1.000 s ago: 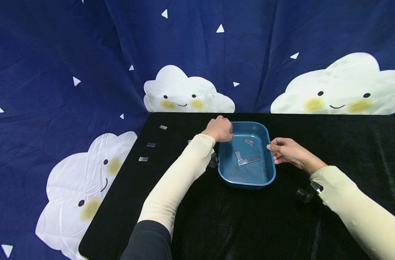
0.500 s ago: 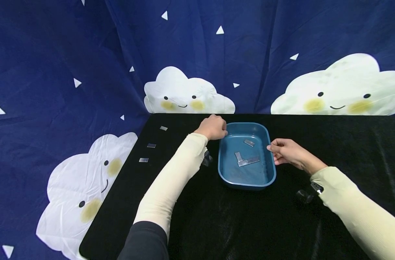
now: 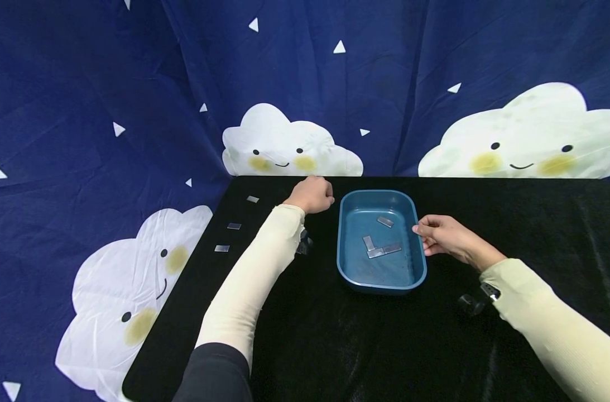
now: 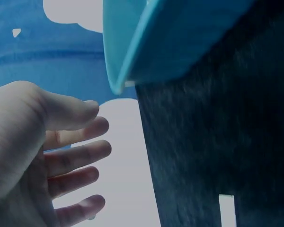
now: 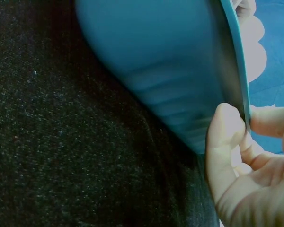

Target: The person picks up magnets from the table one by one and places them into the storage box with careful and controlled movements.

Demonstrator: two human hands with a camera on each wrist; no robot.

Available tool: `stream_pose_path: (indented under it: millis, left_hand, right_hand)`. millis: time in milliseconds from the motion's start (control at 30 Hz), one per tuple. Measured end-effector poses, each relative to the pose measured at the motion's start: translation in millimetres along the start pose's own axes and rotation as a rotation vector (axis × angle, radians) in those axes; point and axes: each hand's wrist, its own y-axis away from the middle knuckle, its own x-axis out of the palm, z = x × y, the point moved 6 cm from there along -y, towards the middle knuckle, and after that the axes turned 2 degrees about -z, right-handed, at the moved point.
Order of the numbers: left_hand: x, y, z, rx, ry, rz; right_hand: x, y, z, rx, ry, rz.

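Note:
A blue rectangular plastic tub (image 3: 380,285) stands on the black table. Several small, flat, silvery rectangular pieces (image 3: 385,221) lie on its floor, some touching each other. My right hand (image 3: 447,239) pinches the tub's right rim between thumb and fingers; the right wrist view shows the thumb (image 5: 225,127) on the outer wall. Left of the tub, apart from it, hovers my left hand (image 3: 312,194), holding nothing. Its fingers (image 4: 78,158) are relaxed and slightly bent in the left wrist view, where one silvery piece (image 4: 227,210) lies on the table below.
Near the left edge of the black table (image 3: 294,335), three more silvery pieces (image 3: 234,226) lie spaced apart. My left forearm (image 3: 249,279) covers part of the table. A blue curtain (image 3: 294,67) with smiling clouds hangs behind and to the left.
My left hand has moved left, away from above the tub's left rim, to the table beside it. The right hand and the tub have stayed in place.

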Motion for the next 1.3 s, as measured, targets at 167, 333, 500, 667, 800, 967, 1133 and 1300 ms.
stream_pose_path:
  millis: [167, 333, 500, 667, 800, 967, 1133, 1300]
  left_hand:
    - [-3.0, 2.8, 20.9, -0.043, 0.037, 0.0]
    - [-5.1, 4.7, 48.1, -0.108, 0.09, -0.008]
    - [-4.4, 6.5, 84.6, -0.182, 0.088, -0.049]
    - [-4.5, 21.1, 138.9, -0.339, 0.125, -0.154]
    - [0.0, 42.2, 181.3, -0.487, 0.149, -0.189]
    - [10.1, 61.9, 213.8, -0.552, 0.134, -0.155]
    - [12.2, 67.7, 224.1, -0.536, 0.097, -0.156]
    - [11.2, 62.8, 221.2, -0.533, 0.085, -0.151]
  right_hand:
    - [0.2, 0.2, 0.2, -0.002, 0.0, -0.003]
    - [-0.5, 0.5, 0.2, 0.001, -0.005, -0.002]
    - [-3.2, 2.2, 0.2, -0.001, -0.008, -0.006]
    - [-2.2, 2.7, 0.5, -0.008, -0.017, -0.001]
    - [-1.0, 4.2, 0.7, -0.01, -0.022, 0.006]
    - [-1.0, 4.7, 1.7, -0.012, -0.016, 0.001]
    - [-1.6, 4.2, 2.4, -0.015, -0.018, 0.002]
    - [-0.9, 4.2, 0.1, -0.009, -0.029, 0.006]
